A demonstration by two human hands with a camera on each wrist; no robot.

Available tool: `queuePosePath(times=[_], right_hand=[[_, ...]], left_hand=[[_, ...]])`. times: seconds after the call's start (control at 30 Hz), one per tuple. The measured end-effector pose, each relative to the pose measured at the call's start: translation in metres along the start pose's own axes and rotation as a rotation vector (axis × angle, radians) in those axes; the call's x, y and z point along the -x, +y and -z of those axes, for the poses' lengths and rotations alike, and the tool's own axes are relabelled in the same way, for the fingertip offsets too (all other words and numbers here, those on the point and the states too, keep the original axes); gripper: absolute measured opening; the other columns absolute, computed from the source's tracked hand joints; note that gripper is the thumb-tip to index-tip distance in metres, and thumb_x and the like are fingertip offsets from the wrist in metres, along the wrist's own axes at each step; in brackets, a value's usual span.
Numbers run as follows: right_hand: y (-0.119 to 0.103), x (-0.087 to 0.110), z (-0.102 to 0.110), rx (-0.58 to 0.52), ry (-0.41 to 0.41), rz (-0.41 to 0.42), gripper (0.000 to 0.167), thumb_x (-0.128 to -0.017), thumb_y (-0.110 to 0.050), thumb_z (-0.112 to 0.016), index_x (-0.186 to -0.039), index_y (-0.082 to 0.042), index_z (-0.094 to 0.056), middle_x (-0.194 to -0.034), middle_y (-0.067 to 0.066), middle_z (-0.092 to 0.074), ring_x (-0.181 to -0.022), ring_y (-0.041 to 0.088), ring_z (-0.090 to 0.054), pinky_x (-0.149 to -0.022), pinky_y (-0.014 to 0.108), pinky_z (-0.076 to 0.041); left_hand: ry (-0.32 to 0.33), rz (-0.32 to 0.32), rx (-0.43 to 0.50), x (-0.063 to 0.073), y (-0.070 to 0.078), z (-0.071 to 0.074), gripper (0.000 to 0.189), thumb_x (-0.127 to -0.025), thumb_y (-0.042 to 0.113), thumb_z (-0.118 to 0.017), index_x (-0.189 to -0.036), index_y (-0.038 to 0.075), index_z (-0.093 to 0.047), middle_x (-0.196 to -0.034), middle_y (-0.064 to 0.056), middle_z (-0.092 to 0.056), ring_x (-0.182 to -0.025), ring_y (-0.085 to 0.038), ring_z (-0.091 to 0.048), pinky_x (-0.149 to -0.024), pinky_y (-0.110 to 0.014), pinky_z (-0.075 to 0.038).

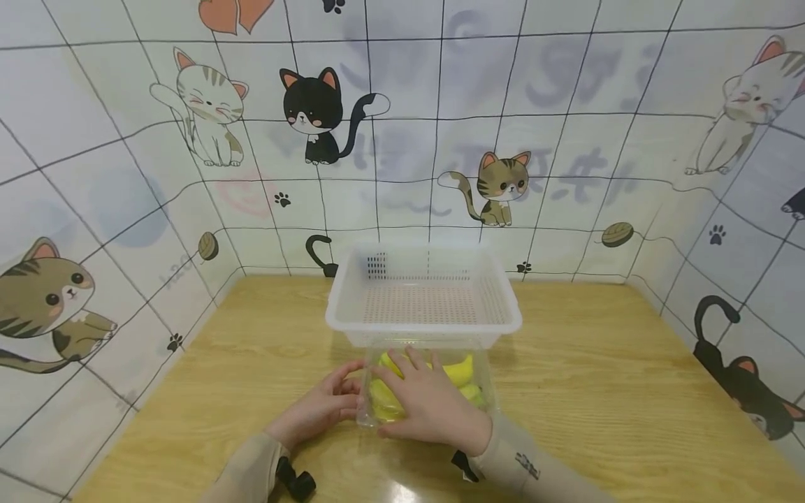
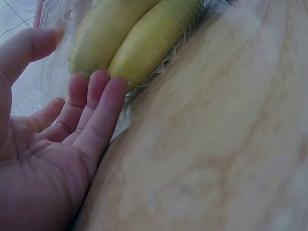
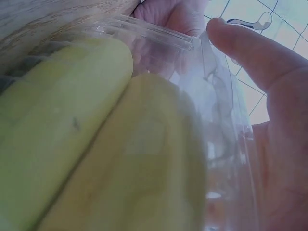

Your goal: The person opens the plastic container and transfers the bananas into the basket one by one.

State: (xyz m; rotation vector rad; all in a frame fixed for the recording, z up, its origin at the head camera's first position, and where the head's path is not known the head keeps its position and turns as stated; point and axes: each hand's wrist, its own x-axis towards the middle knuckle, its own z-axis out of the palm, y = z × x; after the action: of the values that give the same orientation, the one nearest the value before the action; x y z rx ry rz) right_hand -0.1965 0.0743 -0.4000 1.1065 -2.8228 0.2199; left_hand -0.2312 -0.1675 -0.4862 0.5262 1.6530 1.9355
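A clear plastic box point(image 1: 489, 402) stands on the table with several yellow bananas point(image 1: 461, 370) inside, greenish at the right end. My right hand point(image 1: 434, 405) lies across the top of the box with its fingers spread. At the box's left side is my left hand point(image 1: 317, 412), palm turned up and fingers slightly bent, the fingertips against or very near the plastic wall. In the left wrist view two bananas point(image 2: 149, 43) show through the ribbed plastic above those fingers. Through the clear wall in the right wrist view, the bananas point(image 3: 139, 159) appear close up, the right thumb point(image 3: 240, 41) along the box's edge.
A white perforated basket point(image 1: 424, 327) stands directly behind the box, near the back wall. The wooden table point(image 1: 604, 391) extends to both sides. Cloth with a cat-and-grid print point(image 1: 409, 140) hangs at the back and sides.
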Motion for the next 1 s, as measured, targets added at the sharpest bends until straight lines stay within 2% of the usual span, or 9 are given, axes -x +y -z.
queuePosePath(times=[0.23,0.4,0.63,0.77,1.0], right_hand=[[-0.0018,-0.0006,0.0002,-0.012,0.012,-0.016,0.088,-0.074,-0.065,-0.070,-0.147,-0.027,-0.040,-0.148,0.015,-0.040,-0.133,0.045,-0.035,-0.099,0.069,-0.027],[-0.0012,-0.0016,0.0013,-0.015,0.032,-0.032,0.088,-0.072,-0.065,-0.072,-0.146,-0.028,-0.041,-0.147,0.014,-0.041,-0.133,0.044,-0.036,-0.100,0.069,-0.027],[0.0003,-0.0007,-0.0018,0.034,0.091,0.036,0.081,-0.073,-0.064,-0.070,-0.141,-0.025,-0.049,-0.141,0.005,-0.048,-0.130,0.035,-0.041,-0.097,0.066,-0.034],[0.0011,-0.0015,-0.0035,0.060,0.121,0.052,0.080,-0.073,-0.064,-0.070,-0.140,-0.024,-0.050,-0.140,0.005,-0.050,-0.129,0.034,-0.043,-0.096,0.064,-0.036],[0.0001,-0.0021,-0.0016,0.068,0.121,0.066,0.080,-0.073,-0.063,-0.071,-0.139,-0.022,-0.052,-0.138,0.006,-0.053,-0.127,0.034,-0.046,-0.097,0.061,-0.037]], left_hand=[[-0.030,-0.010,0.008,0.0023,-0.0010,0.0003,0.068,-0.095,0.000,-0.054,-0.150,0.004,-0.014,-0.112,-0.010,-0.053,-0.101,-0.019,-0.056,-0.090,-0.037,-0.049],[-0.011,-0.006,0.004,0.0005,0.0002,0.0003,0.066,-0.095,-0.001,-0.055,-0.149,0.007,-0.017,-0.110,-0.009,-0.052,-0.099,-0.017,-0.055,-0.088,-0.034,-0.049],[-0.001,0.010,-0.036,-0.0004,0.0028,-0.0025,0.072,-0.091,-0.002,-0.055,-0.150,0.006,-0.015,-0.110,-0.009,-0.052,-0.101,-0.019,-0.055,-0.089,-0.036,-0.049],[0.011,0.005,-0.038,-0.0007,0.0044,-0.0036,0.072,-0.090,-0.003,-0.055,-0.150,0.006,-0.017,-0.111,-0.010,-0.053,-0.101,-0.019,-0.055,-0.088,-0.035,-0.049],[0.008,0.000,-0.051,-0.0004,0.0050,-0.0042,0.072,-0.089,-0.005,-0.053,-0.150,0.005,-0.016,-0.112,-0.011,-0.054,-0.101,-0.020,-0.056,-0.087,-0.034,-0.050]])
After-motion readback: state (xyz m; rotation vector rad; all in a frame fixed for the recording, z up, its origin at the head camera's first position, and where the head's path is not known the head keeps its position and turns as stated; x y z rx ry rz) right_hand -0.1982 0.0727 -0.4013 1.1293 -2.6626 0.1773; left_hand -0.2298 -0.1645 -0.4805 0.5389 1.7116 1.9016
